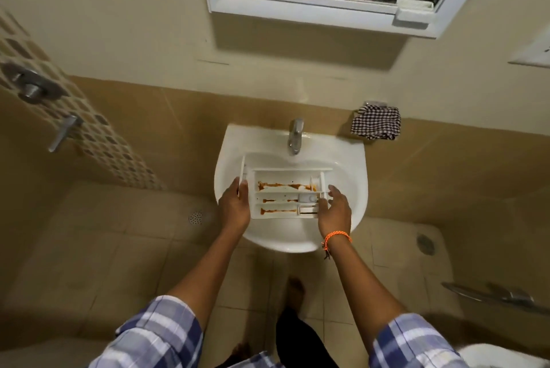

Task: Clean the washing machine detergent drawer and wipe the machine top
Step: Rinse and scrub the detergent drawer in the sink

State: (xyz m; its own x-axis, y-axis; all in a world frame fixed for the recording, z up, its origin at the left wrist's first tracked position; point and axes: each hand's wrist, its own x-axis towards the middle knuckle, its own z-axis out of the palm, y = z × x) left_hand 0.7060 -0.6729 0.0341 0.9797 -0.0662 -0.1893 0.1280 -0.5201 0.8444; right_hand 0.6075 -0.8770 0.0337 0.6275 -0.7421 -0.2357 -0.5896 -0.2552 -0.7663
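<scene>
Head view: drawer (285, 195) front behind left hand (235, 208).

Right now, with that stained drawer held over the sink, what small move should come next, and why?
Probably free the right hand and turn on the tap. The detergent drawer, gripped at its front panel by the left hand, sits in the basin with orange-brown residue streaking its compartments, and no water is running yet.

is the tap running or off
Off: no water falls from the tap onto the detergent drawer, whose brown residue looks unrinsed.
</scene>
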